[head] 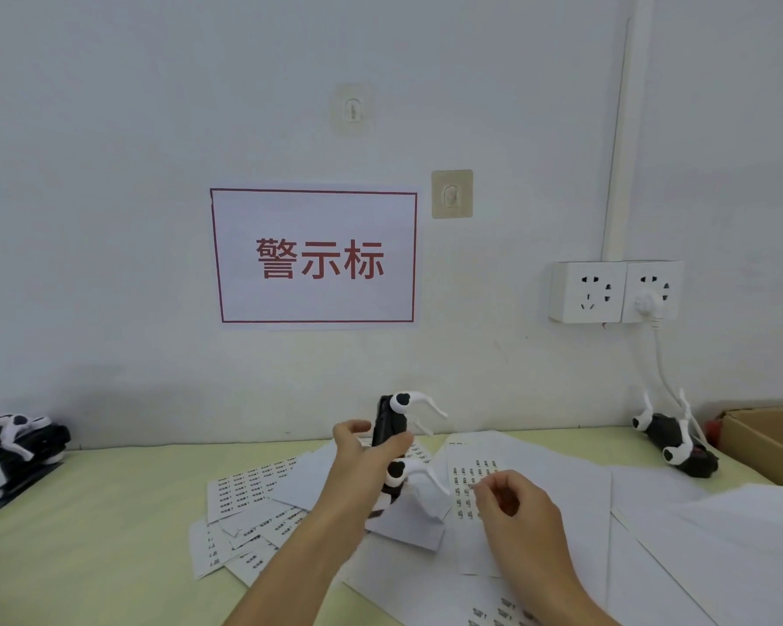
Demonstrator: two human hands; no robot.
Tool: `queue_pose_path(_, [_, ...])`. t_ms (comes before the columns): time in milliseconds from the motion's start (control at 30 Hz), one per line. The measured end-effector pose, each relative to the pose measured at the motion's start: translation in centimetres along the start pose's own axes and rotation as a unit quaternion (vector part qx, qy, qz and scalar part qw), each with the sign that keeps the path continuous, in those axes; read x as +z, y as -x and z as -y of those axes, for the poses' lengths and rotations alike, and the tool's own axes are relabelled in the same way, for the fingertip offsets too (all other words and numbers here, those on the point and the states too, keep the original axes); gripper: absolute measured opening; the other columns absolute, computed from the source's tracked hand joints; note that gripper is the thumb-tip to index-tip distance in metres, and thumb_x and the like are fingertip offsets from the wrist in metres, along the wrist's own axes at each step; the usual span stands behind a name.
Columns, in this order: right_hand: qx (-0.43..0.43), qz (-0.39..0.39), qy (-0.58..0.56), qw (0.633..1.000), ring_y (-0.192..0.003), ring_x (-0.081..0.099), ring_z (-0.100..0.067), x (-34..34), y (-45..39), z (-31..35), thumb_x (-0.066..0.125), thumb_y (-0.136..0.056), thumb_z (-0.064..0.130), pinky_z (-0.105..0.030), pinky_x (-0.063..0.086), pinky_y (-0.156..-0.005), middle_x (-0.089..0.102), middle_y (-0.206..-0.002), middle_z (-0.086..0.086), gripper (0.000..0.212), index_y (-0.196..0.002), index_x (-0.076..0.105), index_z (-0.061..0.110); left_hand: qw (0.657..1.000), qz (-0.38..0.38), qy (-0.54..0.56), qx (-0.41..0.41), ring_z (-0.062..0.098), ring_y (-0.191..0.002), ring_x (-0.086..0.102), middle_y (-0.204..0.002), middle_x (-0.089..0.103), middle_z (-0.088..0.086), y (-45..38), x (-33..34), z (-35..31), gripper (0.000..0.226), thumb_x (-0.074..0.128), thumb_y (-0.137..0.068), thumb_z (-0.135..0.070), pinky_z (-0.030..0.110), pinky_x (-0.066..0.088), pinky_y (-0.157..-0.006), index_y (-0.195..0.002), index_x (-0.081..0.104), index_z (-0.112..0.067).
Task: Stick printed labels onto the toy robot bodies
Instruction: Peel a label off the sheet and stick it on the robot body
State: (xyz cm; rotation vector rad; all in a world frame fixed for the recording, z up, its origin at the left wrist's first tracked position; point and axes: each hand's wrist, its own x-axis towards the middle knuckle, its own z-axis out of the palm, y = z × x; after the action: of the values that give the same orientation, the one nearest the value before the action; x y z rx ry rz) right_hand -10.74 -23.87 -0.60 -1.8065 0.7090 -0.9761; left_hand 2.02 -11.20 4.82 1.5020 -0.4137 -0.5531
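My left hand (362,458) grips a black toy robot body (389,426) with white legs, held upright above the table's middle. My right hand (514,503) hovers just right of it over a label sheet (471,478), thumb and forefinger pinched together near the printed labels; whether a label is between them is too small to tell. More label sheets (245,490) lie spread under and left of the hands.
Another black-and-white toy robot (672,438) lies at the back right beside a cardboard box (769,438). Several robots (14,440) are stacked at the far left edge. Blank white sheets (697,535) cover the right of the yellow-green table (109,512). A wall socket (615,291) holds a plugged cable.
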Motion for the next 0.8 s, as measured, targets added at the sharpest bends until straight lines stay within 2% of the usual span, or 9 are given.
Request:
queue_pose_path(67, [0.012,-0.006,-0.004,1.0,-0.062,0.056,-0.005,0.0,-0.2,-0.1,0.066,-0.092,0.015,-0.009,0.042,-0.056,0.067,-0.069,0.0,0.019,-0.073,0.068,0.016,0.994,0.045,0.102,-0.016,0.024,-0.066,0.069,-0.096,0.074,0.008,0.1,0.6,1.0,0.041,0.072,-0.09,-0.026,0.03,0.049,-0.057,-0.117,0.045,-0.043])
queue_pose_path(133, [0.021,-0.009,-0.002,1.0,-0.067,0.059,-0.009,0.0,-0.3,-0.1,0.064,-0.092,0.015,-0.01,0.042,-0.056,0.068,-0.071,0.0,0.019,-0.074,0.068,0.016,0.979,0.098,0.178,-0.024,0.027,-0.064,0.067,-0.092,0.073,0.012,0.4,1.3,2.1,0.04,0.065,-0.094,-0.016,0.032,0.052,-0.055,-0.121,0.053,-0.043])
queue_pose_path(200, [0.031,-0.006,-0.003,0.999,-0.068,0.059,-0.012,0.0,-0.4,-0.2,0.062,-0.093,0.016,-0.016,0.045,-0.06,0.068,-0.072,0.0,0.019,-0.075,0.067,0.015,0.966,0.141,0.216,-0.027,0.031,-0.073,0.068,-0.097,0.072,0.018,0.7,1.5,2.9,0.044,0.059,-0.096,-0.007,0.037,0.055,-0.063,-0.123,0.06,-0.042])
queue_pose_path(300, [0.04,0.004,-0.015,0.999,-0.065,0.055,-0.015,-0.1,-0.5,-0.2,0.061,-0.094,0.016,-0.034,0.049,-0.066,0.066,-0.072,-0.007,0.021,-0.074,0.065,0.011,0.959,0.189,0.212,-0.012,0.036,-0.084,0.065,-0.1,0.067,0.027,0.9,1.2,3.6,0.05,0.061,-0.09,-0.003,0.041,0.054,-0.073,-0.127,0.065,-0.035])
queue_pose_path(433, [0.043,0.002,-0.052,0.998,-0.062,0.052,-0.016,-0.3,-0.4,0.0,0.061,-0.094,0.016,-0.032,0.043,-0.062,0.059,-0.061,-0.001,0.023,-0.072,0.064,0.011,0.952,0.217,0.217,0.0,0.039,-0.085,0.063,-0.098,0.063,0.028,0.9,0.7,3.9,0.06,0.068,-0.08,0.001,0.044,0.052,-0.08,-0.13,0.065,-0.032])
queue_pose_path(600, [0.043,-0.018,-0.138,0.989,-0.063,0.049,-0.017,-0.9,-0.2,0.8,0.06,-0.094,0.01,-0.031,0.038,-0.063,0.054,-0.056,0.004,0.025,-0.069,0.06,0.009,0.948,0.252,0.196,0.009,0.035,-0.079,0.067,-0.106,0.067,0.031,0.8,0.4,4.1,0.065,0.079,-0.073,-0.002,0.039,0.057,-0.073,-0.127,0.068,-0.038])
queue_pose_path(700, [-0.006,-0.021,-0.162,0.987,-0.064,0.046,-0.015,-1.4,-0.2,1.7,0.059,-0.094,0.005,-0.031,0.038,-0.064,0.051,-0.059,0.006,0.022,-0.073,0.057,0.005,0.95,0.254,0.182,0.017,0.033,-0.082,0.067,-0.108,0.068,0.029,0.7,0.5,4.2,0.066,0.078,-0.072,-0.006,0.037,0.056,-0.073,-0.128,0.067,-0.039])
queue_pose_path(800, [-0.072,0.01,-0.134,0.988,-0.062,0.048,-0.006,-2.1,-0.6,3.0,0.061,-0.093,0.003,-0.026,0.039,-0.067,0.054,-0.063,0.011,0.019,-0.075,0.058,0.006,0.948,0.263,0.181,0.015,0.03,-0.081,0.068,-0.107,0.068,0.029,0.4,0.6,4.3,0.061,0.07,-0.077,-0.004,0.035,0.057,-0.069,-0.128,0.067,-0.038])
